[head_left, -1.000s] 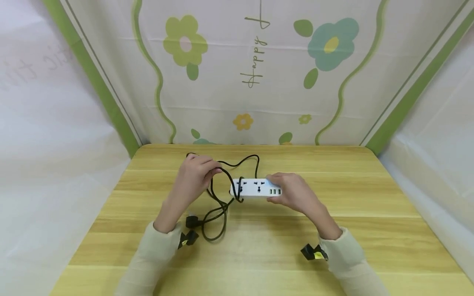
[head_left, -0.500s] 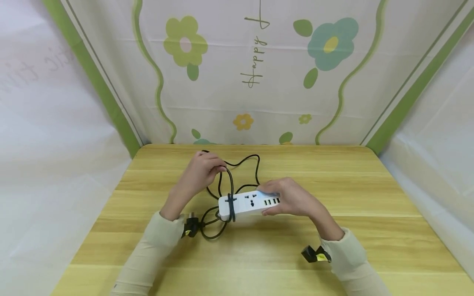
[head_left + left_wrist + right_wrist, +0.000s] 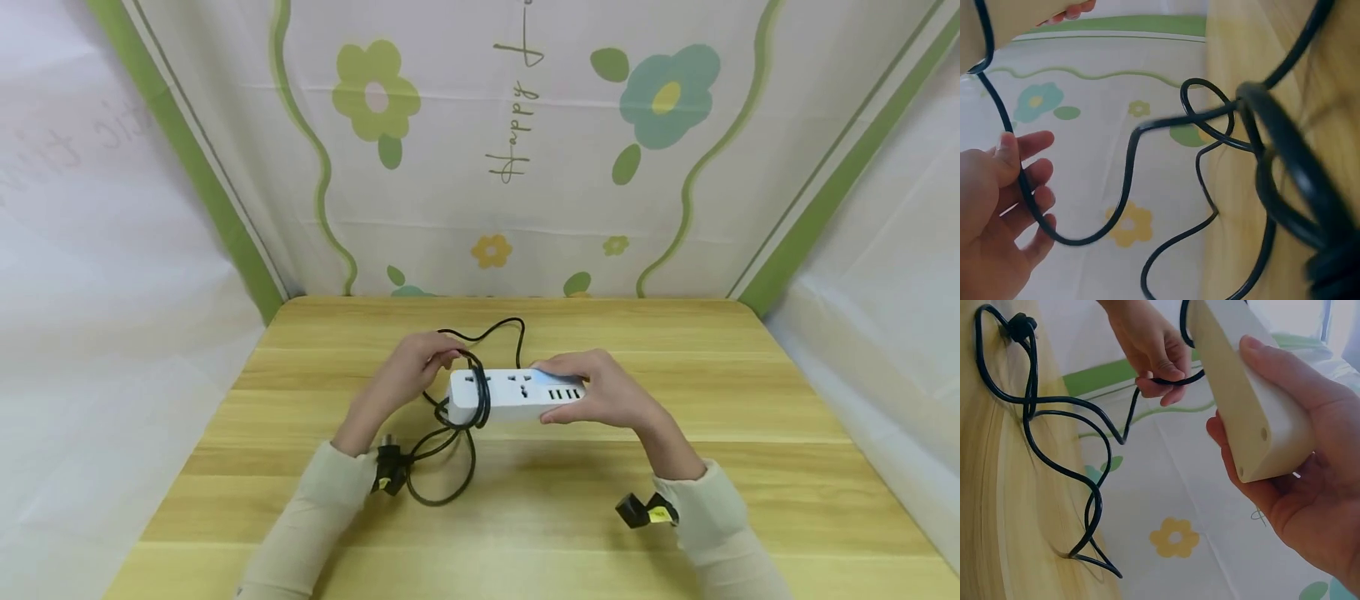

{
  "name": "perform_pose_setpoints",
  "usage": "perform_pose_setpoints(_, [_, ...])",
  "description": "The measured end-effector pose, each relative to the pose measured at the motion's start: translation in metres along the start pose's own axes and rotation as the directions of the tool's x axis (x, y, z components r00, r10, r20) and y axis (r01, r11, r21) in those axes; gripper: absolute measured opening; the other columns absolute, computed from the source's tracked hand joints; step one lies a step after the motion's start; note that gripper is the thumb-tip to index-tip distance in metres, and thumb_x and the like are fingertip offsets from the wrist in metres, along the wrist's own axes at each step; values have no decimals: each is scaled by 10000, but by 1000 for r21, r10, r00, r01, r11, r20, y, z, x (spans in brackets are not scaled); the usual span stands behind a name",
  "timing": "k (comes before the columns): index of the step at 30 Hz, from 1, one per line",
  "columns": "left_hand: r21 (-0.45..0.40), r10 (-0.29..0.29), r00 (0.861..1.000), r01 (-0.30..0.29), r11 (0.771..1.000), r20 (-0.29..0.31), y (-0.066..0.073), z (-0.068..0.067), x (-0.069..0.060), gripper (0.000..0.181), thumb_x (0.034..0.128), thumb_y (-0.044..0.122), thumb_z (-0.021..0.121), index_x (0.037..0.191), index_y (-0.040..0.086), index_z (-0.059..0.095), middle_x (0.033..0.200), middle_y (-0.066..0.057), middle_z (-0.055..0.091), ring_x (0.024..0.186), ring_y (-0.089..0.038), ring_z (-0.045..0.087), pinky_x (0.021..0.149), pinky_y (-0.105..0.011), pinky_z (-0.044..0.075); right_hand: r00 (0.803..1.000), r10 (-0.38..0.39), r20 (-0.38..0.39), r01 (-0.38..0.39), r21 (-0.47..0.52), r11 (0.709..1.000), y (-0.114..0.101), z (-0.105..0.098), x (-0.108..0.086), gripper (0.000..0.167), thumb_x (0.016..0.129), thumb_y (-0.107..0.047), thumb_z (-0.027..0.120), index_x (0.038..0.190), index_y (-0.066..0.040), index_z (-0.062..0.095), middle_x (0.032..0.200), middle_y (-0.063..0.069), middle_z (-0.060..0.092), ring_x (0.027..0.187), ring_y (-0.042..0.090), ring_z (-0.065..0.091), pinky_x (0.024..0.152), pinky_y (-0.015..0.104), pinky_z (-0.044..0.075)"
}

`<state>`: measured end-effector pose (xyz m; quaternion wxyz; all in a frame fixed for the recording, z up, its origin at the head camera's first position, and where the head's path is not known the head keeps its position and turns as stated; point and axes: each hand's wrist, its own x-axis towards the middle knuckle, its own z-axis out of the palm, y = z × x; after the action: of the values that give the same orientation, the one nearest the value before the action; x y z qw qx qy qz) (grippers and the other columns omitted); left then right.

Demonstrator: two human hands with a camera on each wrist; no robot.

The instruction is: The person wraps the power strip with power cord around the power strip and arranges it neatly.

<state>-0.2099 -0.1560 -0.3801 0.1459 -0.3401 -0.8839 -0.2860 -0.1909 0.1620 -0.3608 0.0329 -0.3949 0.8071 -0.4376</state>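
A white power strip (image 3: 517, 393) with sockets and several USB ports is held above the table by my right hand (image 3: 611, 390), which grips its right end. In the right wrist view the strip's plain underside (image 3: 1244, 400) faces the camera. Black power cord (image 3: 482, 400) loops round the strip's left end. My left hand (image 3: 408, 372) pinches the cord just left of the strip. The left wrist view shows the cord (image 3: 1129, 175) running slack from thumb and fingers. More cord coils hang below the strip, and the black plug (image 3: 389, 454) is beside my left cuff.
The wooden table (image 3: 570, 517) lies under both hands. A curtain with printed flowers (image 3: 491, 250) rises behind its far edge. Part of the cord (image 3: 495, 325) trails over the table behind the strip. A small black wrist-worn device (image 3: 645, 510) sits at my right cuff.
The power strip has been raised; it tilted half a second ago and is now nearly level. My left hand has moved right and nearer, and more cord now wraps the strip's left end.
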Motion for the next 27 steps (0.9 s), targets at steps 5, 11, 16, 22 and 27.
perform_pose_setpoints(5, [-126,-60,997,65,990,41,-2,10,-7,241,1014,10,528,1189,34,693,846,-41,686,689,-129,574,629,-246,501,997,18,-78,-11,80,997,5,-2,0,600,718,-100,899,1268,-22,674,1181,154,718,878,121,660,706,264,560])
perform_pose_setpoints(11, [-232,-73,994,90,969,81,2,17,-12,200,1039,7,465,999,47,657,851,-50,655,653,-96,463,626,-252,433,982,74,-175,-57,100,993,9,-4,1,627,724,-88,892,1299,-23,652,1214,173,702,875,139,655,705,256,548])
perform_pose_setpoints(16, [-365,-6,993,49,930,119,4,24,-11,235,1066,52,408,1012,24,635,945,-76,692,811,-167,635,745,-311,517,954,163,-250,-127,154,980,10,-6,2,634,749,-86,873,1330,-27,627,1267,184,669,919,196,635,710,261,545])
perform_pose_setpoints(22, [-402,48,991,7,916,128,8,28,-8,221,1071,75,394,1049,41,612,962,-74,683,939,-195,672,806,-288,533,912,274,-304,-225,189,956,11,-8,4,658,798,-167,853,1386,-55,580,1330,186,629,981,257,603,726,264,552])
perform_pose_setpoints(27, [-404,76,985,-7,915,155,15,30,-6,211,1072,90,402,1051,46,607,1011,-96,696,1018,-245,685,848,-308,553,868,363,-339,-293,239,926,15,-9,6,691,820,-230,840,1420,-64,541,1376,177,598,1025,284,571,737,252,545])
